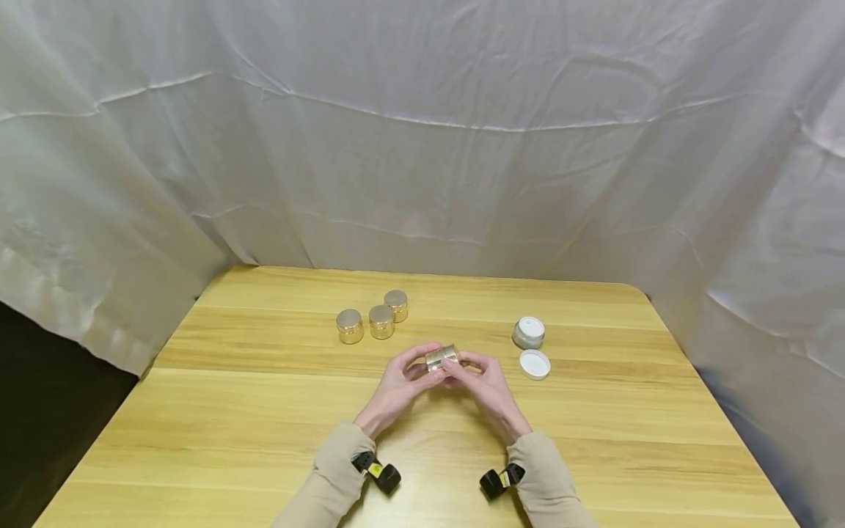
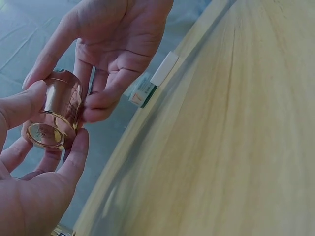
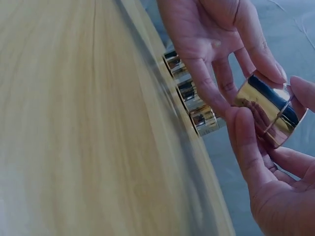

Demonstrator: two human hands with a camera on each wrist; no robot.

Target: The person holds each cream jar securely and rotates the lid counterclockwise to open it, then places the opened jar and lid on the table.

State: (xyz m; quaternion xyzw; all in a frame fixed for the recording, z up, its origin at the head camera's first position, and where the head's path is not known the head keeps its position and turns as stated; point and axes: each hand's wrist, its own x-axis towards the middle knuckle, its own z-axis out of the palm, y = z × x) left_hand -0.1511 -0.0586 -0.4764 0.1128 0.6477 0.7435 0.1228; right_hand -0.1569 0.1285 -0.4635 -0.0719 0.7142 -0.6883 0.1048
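Observation:
Both hands hold one small shiny gold jar (image 1: 442, 357) tipped on its side above the table. My left hand (image 1: 403, 381) grips its left end between thumb and fingers. On the other end, the fingers and thumb of my right hand (image 1: 485, 385) pinch it. A seam around the middle of the gold jar (image 3: 270, 110) shows in the right wrist view. The left wrist view shows a round end face of the gold jar (image 2: 47, 135) with small markings too faint to read. Fingers hide part of its sides.
Three similar gold-topped jars, one of them a gold jar (image 1: 350, 326), stand at the back left. To the right stands a jar with a white top (image 1: 528, 334), and a white lid (image 1: 535, 364) lies in front of it. Grey curtains (image 1: 422, 169) hang behind the wooden table (image 1: 231, 425).

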